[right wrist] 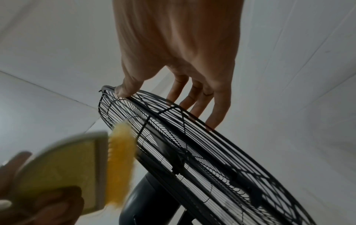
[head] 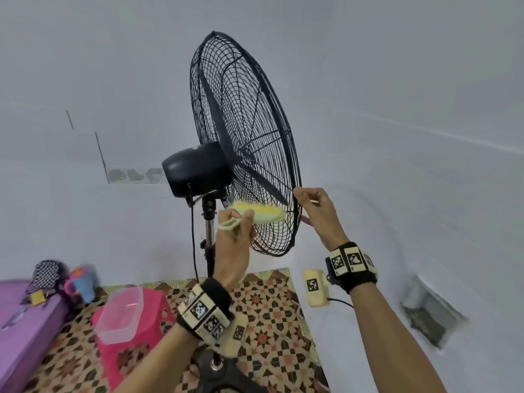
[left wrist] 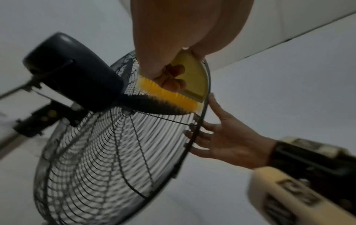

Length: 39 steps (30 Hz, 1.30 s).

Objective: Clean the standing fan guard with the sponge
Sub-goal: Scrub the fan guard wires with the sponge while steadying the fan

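The black wire fan guard (head: 243,123) stands tilted on its pole, its rim toward me. My left hand (head: 241,219) grips a pale green sponge (head: 263,214) by its handle. The sponge's yellow bristly face presses on the lower rear mesh of the guard (left wrist: 115,152). The left fingers (left wrist: 171,79) curl round the sponge's back (left wrist: 192,76). My right hand (head: 302,207) holds the guard's lower right rim: its thumb (right wrist: 123,89) lies on the rim and its fingers (right wrist: 217,112) lie across the front mesh (right wrist: 192,137). The blurred sponge (right wrist: 63,167) shows at the lower left.
The black motor housing (head: 195,171) sits behind the guard, above the pole (head: 209,231) and a hanging cable (head: 194,236). Below are the fan base (head: 215,370), a patterned mat (head: 269,321), a pink stool (head: 133,347) bearing a clear container (head: 122,316), and a purple bed (head: 25,321).
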Motion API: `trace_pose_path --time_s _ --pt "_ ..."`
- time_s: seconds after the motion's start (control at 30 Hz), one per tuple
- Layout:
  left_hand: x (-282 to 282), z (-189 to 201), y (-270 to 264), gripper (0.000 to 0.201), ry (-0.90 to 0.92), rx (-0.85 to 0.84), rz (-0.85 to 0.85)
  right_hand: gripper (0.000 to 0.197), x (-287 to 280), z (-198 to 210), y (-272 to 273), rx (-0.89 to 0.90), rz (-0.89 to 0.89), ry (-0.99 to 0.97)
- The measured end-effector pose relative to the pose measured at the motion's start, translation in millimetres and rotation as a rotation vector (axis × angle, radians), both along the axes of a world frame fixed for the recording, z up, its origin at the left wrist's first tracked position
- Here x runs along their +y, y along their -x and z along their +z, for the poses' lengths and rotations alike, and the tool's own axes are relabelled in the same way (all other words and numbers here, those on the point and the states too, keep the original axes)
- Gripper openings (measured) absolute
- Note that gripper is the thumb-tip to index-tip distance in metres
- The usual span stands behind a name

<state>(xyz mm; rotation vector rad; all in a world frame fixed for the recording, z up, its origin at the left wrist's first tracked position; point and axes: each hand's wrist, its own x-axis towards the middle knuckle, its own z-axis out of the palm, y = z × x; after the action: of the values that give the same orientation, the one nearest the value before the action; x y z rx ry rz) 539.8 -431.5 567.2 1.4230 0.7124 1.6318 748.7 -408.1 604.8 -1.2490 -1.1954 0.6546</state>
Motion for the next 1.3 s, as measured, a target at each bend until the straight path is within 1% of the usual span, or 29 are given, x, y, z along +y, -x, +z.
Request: trace_pose_path --time_s 0.1,0.2,0.27,0.33,0.37,0.4,0.43,0.47,0.5,0.53,0.57,0.6,0.67,0.73,0.8,0.83,0.87,0.9,0.93,1.0,1.03,1.07,1.13,1.2,1.23,1.3 --pt "24 -2 16 0.021 0.058 -0.045 0.074 0.066 -4 3 -2 -0.008 0.014 0.013" --pt "35 -5 21 0.023 0.032 -0.074 -0.013 0.064 -6 5 1 -0.019 -0.014 -0.011" --pt "43 -8 25 0.026 0.029 -0.076 -0.069 0.068 -6 5 4 -0.044 -0.044 -0.019" --pt "57 -10 30 0.025 0.072 -0.073 -0.058 0.071 -7 6 12 -0.082 -0.103 -0.024" --pt "65 -10 33 0.024 0.097 -0.075 -0.052 0.069 -8 7 18 -0.123 -0.161 -0.064" --pt "72 -10 36 0.025 0.112 -0.077 -0.062 0.063 -10 8 25 -0.202 -0.254 -0.169" --pt "78 -7 40 0.027 0.108 -0.08 -0.094 0.058 -13 9 34 -0.324 -0.362 -0.344" --pt "80 -3 43 0.029 0.089 -0.086 -0.148 0.056 -16 12 45 -0.491 -0.439 -0.542" --pt "80 1 46 0.028 0.064 -0.096 -0.214 0.055 -18 15 58 -0.691 -0.466 -0.703" --pt "78 5 50 0.027 0.046 -0.108 -0.284 0.052 -17 18 72 -0.9 -0.462 -0.791" --pt "75 9 54 0.027 0.049 -0.117 -0.356 0.046 -14 19 83 -1.08 -0.454 -0.804" --pt "73 13 58 0.031 0.065 -0.117 -0.429 0.038 -9 18 93 -1.211 -0.464 -0.772" --pt "77 21 75 0.041 0.119 -0.053 -0.55 0.019 2 14 103 -1.346 -0.505 -0.672" --pt "92 29 102 0.046 0.142 0.12 -0.579 0.009 11 12 108 -1.425 -0.552 -0.597" --pt "108 36 133 0.036 0.056 0.429 -0.501 0.005 19 10 114 -1.485 -0.581 -0.547" --pt "117 38 144 0.036 -0.029 0.592 -0.428 0.005 22 10 117 -1.507 -0.577 -0.521" --pt "124 41 150 0.042 -0.139 0.731 -0.346 0.005 27 11 119 -1.518 -0.562 -0.493" --pt "130 42 150 0.048 -0.268 0.827 -0.269 0.006 31 12 123 -1.52 -0.545 -0.462" --pt "139 42 145 0.05 -0.406 0.863 -0.206 0.008 36 15 126 -1.516 -0.54 -0.436" --pt "159 40 131 0.04 -0.65 0.795 -0.145 0.008 43 21 132 -1.479 -0.577 -0.434" --pt "170 39 128 0.034 -0.705 0.745 -0.124 0.01 45 24 133 -1.442 -0.605 -0.447" --pt "181 41 126 0.031 -0.729 0.709 -0.079 0.016 46 27 134 -1.398 -0.638 -0.459" --pt "201 48 128 0.028 -0.746 0.64 0.012 0.035 46 32 130 -1.31 -0.737 -0.482" --pt "217 53 129 0.027 -0.809 0.597 0.068 0.054 44 40 124 -1.19 -0.867 -0.506" --pt "223 54 127 0.028 -0.849 0.607 0.099 0.065 43 44 121 -1.104 -0.911 -0.494" --pt "235 51 119 0.03 -0.881 0.614 0.146 0.092 44 50 117 -0.878 -0.923 -0.416"
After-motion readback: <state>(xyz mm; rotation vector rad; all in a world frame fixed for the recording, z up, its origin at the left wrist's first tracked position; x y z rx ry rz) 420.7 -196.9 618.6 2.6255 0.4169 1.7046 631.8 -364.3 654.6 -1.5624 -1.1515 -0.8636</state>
